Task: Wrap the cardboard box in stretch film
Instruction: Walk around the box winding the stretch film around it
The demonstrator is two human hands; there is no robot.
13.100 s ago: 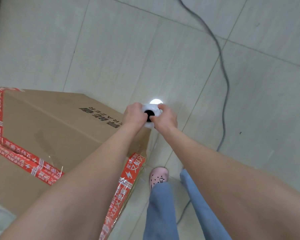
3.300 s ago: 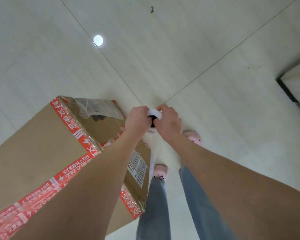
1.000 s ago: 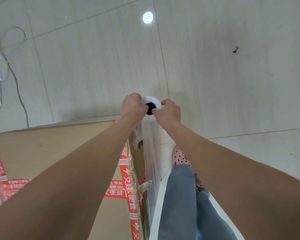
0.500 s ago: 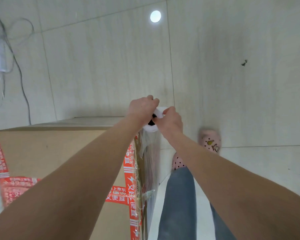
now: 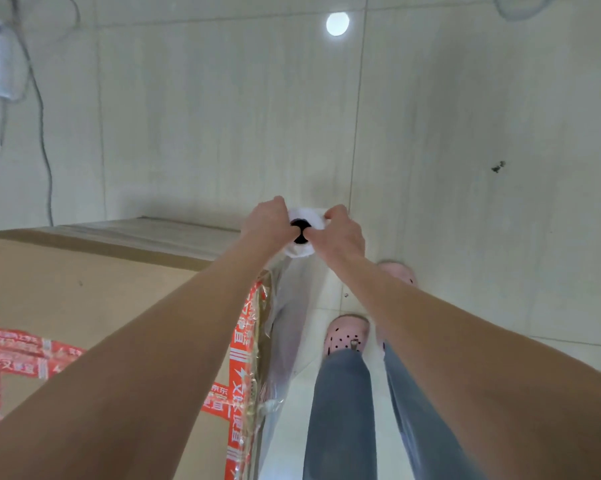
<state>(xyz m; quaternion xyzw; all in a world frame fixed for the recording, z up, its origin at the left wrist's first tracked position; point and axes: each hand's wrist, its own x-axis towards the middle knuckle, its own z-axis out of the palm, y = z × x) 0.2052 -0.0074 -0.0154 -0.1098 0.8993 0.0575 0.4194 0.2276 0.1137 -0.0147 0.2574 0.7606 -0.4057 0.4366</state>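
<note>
Fingers of the left hand (image 5: 267, 225) have slid off the core hole (image 5: 300, 231); it and the right hand (image 5: 342, 235) clench the white cylindrical film roll (image 5: 306, 214) beside the red-taped cardboard box (image 5: 84, 296).

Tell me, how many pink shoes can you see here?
2. The near pink shoe sits right of the cardboard box; the far pink shoe is ahead of it, partly hidden behind the right forearm.

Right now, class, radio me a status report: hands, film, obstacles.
Left hand, right hand both grip the film roll. Film stretched along the cardboard box's side. Cable on floor beyond the box, off left.
</note>
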